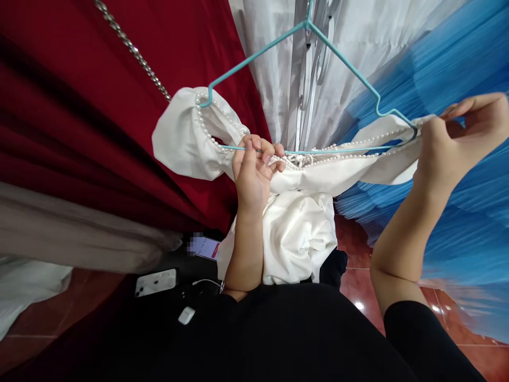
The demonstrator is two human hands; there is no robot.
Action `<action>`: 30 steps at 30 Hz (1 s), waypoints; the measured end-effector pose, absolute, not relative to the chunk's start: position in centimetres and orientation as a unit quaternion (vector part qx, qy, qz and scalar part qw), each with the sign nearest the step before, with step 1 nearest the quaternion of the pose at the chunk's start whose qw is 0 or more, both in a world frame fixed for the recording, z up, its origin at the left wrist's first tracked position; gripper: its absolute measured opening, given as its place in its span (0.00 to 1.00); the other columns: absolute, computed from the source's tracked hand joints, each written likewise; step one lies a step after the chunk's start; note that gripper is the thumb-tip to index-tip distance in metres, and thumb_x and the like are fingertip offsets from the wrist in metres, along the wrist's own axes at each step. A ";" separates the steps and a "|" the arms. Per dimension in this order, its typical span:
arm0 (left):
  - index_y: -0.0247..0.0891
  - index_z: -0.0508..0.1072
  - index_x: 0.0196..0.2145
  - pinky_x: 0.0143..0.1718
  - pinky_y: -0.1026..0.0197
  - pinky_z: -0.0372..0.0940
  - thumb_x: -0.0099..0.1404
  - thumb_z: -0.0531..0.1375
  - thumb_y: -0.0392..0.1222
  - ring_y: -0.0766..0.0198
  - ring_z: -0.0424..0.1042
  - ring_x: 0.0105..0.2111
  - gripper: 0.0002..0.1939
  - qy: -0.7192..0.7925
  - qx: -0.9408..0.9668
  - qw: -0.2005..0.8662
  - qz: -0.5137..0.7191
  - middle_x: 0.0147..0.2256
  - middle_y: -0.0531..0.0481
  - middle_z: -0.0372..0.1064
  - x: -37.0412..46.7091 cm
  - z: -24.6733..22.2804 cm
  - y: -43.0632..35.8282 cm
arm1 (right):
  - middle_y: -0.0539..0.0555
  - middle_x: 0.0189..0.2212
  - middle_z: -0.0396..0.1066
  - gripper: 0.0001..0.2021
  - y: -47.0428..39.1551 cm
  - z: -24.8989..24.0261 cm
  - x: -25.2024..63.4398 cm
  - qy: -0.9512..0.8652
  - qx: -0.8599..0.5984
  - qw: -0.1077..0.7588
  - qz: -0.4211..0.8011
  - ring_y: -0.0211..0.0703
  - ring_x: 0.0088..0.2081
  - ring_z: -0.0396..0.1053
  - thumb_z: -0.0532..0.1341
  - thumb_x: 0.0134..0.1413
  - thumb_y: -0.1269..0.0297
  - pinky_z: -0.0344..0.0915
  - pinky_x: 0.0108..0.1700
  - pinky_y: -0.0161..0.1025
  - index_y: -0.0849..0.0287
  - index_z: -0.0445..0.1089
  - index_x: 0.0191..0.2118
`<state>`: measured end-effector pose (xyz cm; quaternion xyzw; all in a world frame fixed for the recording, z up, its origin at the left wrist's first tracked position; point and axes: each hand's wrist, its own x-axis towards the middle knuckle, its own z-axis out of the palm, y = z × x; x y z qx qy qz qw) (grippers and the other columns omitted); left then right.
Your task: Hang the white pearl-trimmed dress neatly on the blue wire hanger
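A white garment [298,233] with pearl-beaded edges hangs on a light blue wire hanger [254,57]. One puffed sleeve loops over the hanger's left end, and the other side stretches past its right end. My left hand [254,170] is closed on the hanger's bottom bar near the garment's neckline, fingers curled. At the right, my right hand [449,140] pinches the garment's beaded edge just beyond the hanger's right tip. The lower part of the garment bunches down in front of my body.
Red fabric [131,122] with a beaded chain [133,50] fills the left. White cloth [268,63] hangs behind the hanger, and blue tulle [469,212] is on the right. A phone [156,283] and a white case [186,315] lie low at the left.
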<state>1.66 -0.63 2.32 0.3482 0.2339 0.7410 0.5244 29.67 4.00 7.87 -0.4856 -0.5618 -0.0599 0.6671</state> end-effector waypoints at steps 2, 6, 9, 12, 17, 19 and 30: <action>0.42 0.62 0.34 0.27 0.67 0.68 0.73 0.62 0.51 0.63 0.72 0.35 0.16 0.240 0.346 0.522 0.742 0.26 0.54 0.55 1.6 2.4 -0.7 | 0.51 0.28 0.64 0.13 4.2 9.5 28.2 -0.584 -0.487 0.647 -0.055 0.41 0.28 0.59 0.56 0.42 0.77 0.52 0.30 0.43 0.47 0.60 0.26; 0.42 0.63 0.34 0.27 0.66 0.68 0.71 0.64 0.52 0.62 0.73 0.35 0.17 0.230 0.357 0.511 0.747 0.27 0.54 0.55 1.6 2.0 -0.5 | 0.49 0.30 0.66 0.11 3.9 11.1 25.3 -0.626 -0.447 0.639 -0.008 0.39 0.29 0.60 0.59 0.42 0.77 0.51 0.28 0.41 0.50 0.64 0.27; 0.42 0.63 0.34 0.28 0.66 0.69 0.72 0.63 0.52 0.62 0.73 0.36 0.16 0.213 0.365 0.505 0.753 0.27 0.54 0.56 1.6 1.6 -0.3 | 0.53 0.46 0.72 0.10 2.1 11.5 23.8 -0.680 -0.430 0.590 0.070 0.42 0.36 0.69 0.67 0.51 0.69 0.67 0.34 0.46 0.48 0.73 0.39; 0.42 0.64 0.34 0.28 0.66 0.69 0.72 0.63 0.51 0.63 0.74 0.36 0.15 0.205 0.371 0.502 0.754 0.27 0.54 0.56 1.6 1.6 -0.3 | 0.56 0.54 0.70 0.09 0.3 10.8 22.6 -0.688 -0.400 0.605 0.026 0.50 0.50 0.71 0.67 0.59 0.58 0.73 0.46 0.49 0.46 0.75 0.46; 0.42 0.65 0.35 0.33 0.64 0.73 0.71 0.63 0.53 0.60 0.78 0.41 0.15 0.223 0.388 0.498 0.743 0.29 0.53 0.64 1.4 1.4 -0.2 | 0.53 0.47 0.77 0.08 0.9 5.2 19.9 -0.836 -0.324 0.443 0.030 0.46 0.49 0.73 0.60 0.68 0.57 0.69 0.55 0.50 0.48 0.72 0.49; 0.42 0.67 0.37 0.39 0.62 0.75 0.72 0.62 0.55 0.58 0.80 0.46 0.15 0.245 0.404 0.492 0.731 0.34 0.50 0.72 1.2 1.0 -0.4 | 0.52 0.41 0.78 0.11 1.7 2.6 19.0 -0.840 -0.354 0.409 -0.030 0.47 0.43 0.72 0.59 0.68 0.58 0.66 0.49 0.50 0.52 0.72 0.51; 0.32 0.76 0.36 0.34 0.62 0.64 0.62 0.67 0.37 0.66 0.72 0.31 0.07 0.375 0.423 -0.028 0.824 0.32 0.51 0.72 -3.7 3.1 -2.3 | 0.48 0.44 0.79 0.12 2.0 0.4 17.1 -0.786 -0.366 0.493 -0.077 0.44 0.42 0.71 0.56 0.69 0.65 0.57 0.53 0.48 0.48 0.74 0.52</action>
